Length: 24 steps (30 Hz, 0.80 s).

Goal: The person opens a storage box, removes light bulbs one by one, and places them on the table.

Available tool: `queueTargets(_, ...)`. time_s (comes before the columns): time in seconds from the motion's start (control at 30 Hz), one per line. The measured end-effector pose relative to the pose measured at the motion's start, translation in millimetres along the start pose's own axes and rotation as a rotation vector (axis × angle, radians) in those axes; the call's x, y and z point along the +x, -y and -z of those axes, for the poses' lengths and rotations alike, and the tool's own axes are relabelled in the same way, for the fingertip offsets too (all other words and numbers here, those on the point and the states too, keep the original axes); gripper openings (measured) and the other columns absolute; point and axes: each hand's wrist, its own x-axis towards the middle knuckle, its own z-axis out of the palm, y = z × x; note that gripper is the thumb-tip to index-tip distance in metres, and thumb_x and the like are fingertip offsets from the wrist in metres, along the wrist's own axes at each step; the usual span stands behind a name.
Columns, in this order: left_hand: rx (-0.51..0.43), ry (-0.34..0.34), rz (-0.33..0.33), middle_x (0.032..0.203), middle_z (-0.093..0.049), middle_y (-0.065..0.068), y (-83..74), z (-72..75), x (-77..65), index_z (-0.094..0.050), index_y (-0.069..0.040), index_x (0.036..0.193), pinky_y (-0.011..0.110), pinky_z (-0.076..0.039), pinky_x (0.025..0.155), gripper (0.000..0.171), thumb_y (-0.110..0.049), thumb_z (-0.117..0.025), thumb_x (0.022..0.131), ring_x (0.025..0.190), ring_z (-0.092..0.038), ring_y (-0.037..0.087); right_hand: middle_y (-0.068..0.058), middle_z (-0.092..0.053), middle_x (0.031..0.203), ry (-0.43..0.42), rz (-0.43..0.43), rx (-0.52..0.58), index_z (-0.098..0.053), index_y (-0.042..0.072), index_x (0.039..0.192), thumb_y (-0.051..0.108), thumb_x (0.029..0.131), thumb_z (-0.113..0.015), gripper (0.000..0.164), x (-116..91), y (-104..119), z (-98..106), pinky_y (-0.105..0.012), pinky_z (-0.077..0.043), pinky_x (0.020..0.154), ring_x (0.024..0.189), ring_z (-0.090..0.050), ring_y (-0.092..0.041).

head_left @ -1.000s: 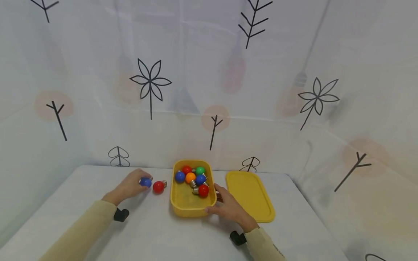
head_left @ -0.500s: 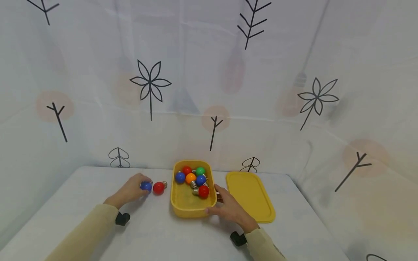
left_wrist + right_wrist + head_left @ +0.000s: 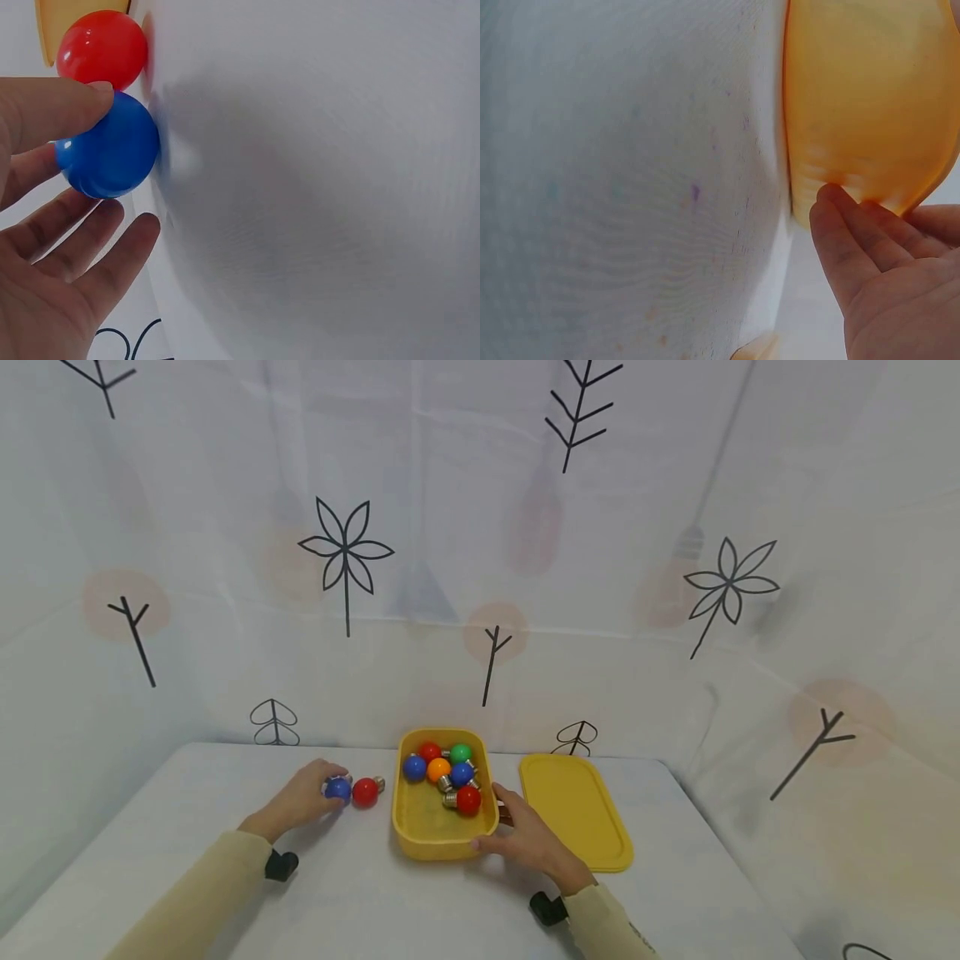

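My left hand [image 3: 303,795] has its thumb and fingers around a blue light bulb [image 3: 338,790], low at the table. In the left wrist view the thumb lies over the blue globe, one finger is behind it, and the other fingers are spread. A red light bulb [image 3: 365,792] lies right beside it on the table, its metal base pointing away to the right. My right hand [image 3: 528,837] holds the near right corner of a yellow plastic box [image 3: 431,828]. Its fingertips [image 3: 831,193] are against the wall. Red, blue, green and orange bulbs fill the box's far part.
A flat yellow lid [image 3: 577,814] lies on the white table [image 3: 420,910], right of the box. Behind the table hangs a white cloth backdrop [image 3: 420,668] printed with plants. Each wrist wears a black camera, such as the left one [image 3: 281,865].
My left hand has shifted slightly right and turned over the blue bulb, which moved slightly toward the red one. My right hand and the box stay in place.
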Motion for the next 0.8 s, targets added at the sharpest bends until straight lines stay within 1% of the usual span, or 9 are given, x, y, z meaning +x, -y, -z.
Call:
queueTargets(0.17,0.015,-0.015,0.005,0.130,-0.047,0.021,0.1,2.2,-0.3,-0.053,-0.003,0.130,0.057,-0.039,0.099,0.054,-0.016,-0.074,0.083,0.120,-0.045,0.041,-0.008,-0.032,0.151,0.000,-0.007,0.001,-0.023,0.011,0.151,0.049,0.075,-0.076,0.101,0.3,-0.3,0.0,-0.051,-0.043,0.100,0.125,-0.047,-0.029)
queueTargets(0.27,0.039,-0.036,-0.018,0.131,-0.047,0.022,-2.1,3.7,0.1,-0.053,-0.002,0.130,0.058,-0.038,0.099,0.053,-0.018,-0.073,0.083,0.121,-0.045,0.041,-0.007,-0.031,0.151,-0.001,-0.013,0.000,-0.023,0.012,0.152,0.050,0.074,-0.076,0.102,0.3,-0.3,0.1,-0.051,-0.043,0.100,0.125,-0.047,-0.029)
queueTargets(0.37,0.077,-0.063,-0.039,0.129,-0.049,0.021,-9.7,5.4,0.2,-0.055,-0.002,0.128,0.058,-0.039,0.099,0.050,-0.021,-0.072,0.084,0.121,-0.045,0.041,-0.007,-0.032,0.151,0.000,-0.015,-0.003,-0.023,0.012,0.152,0.050,0.074,-0.076,0.102,0.3,0.3,0.7,-0.051,-0.042,0.100,0.125,-0.047,-0.029)
queueTargets(0.53,0.100,-0.084,-0.060,0.130,-0.050,0.018,-30.7,4.8,0.8,-0.058,-0.006,0.126,0.056,-0.040,0.099,0.047,-0.024,-0.071,0.085,0.122,-0.044,0.038,-0.008,-0.031,0.151,-0.003,-0.024,-0.008,-0.023,0.012,0.152,0.050,0.074,-0.077,0.102,0.0,1.6,1.9,-0.051,-0.042,0.100,0.126,-0.047,-0.029)
queueTargets(0.6,0.097,-0.090,-0.082,0.130,-0.050,0.017,-39.0,2.7,1.3,-0.059,-0.008,0.125,0.055,-0.041,0.099,0.045,-0.024,-0.072,0.085,0.122,-0.044,0.037,-0.008,-0.031,0.152,-0.003,-0.026,-0.005,-0.023,0.013,0.152,0.050,0.074,-0.077,0.102,0.1,1.5,1.8,-0.051,-0.042,0.100,0.126,-0.047,-0.029)
queueTargets(0.7,0.100,-0.108,-0.150,0.125,-0.053,0.014,-50.8,-1.7,2.2,-0.061,-0.009,0.123,0.052,-0.042,0.099,0.042,-0.024,-0.072,0.085,0.117,-0.048,0.033,-0.008,-0.031,0.152,0.000,-0.023,-0.006,-0.023,0.012,0.152,0.050,0.074,-0.076,0.102,0.3,0.8,1.3,-0.051,-0.042,0.100,0.125,-0.047,-0.029)
queueTargets(0.8,0.078,-0.127,-0.235,0.116,-0.057,0.009,-63.9,-5.1,3.1,-0.063,-0.007,0.119,0.047,-0.045,0.098,0.040,-0.023,-0.073,0.084,0.110,-0.052,0.028,-0.009,-0.031,0.152,0.003,-0.016,-0.004,-0.022,0.012,0.152,0.050,0.075,-0.076,0.102,0.5,0.3,0.7,-0.050,-0.043,0.100,0.125,-0.047,-0.028)
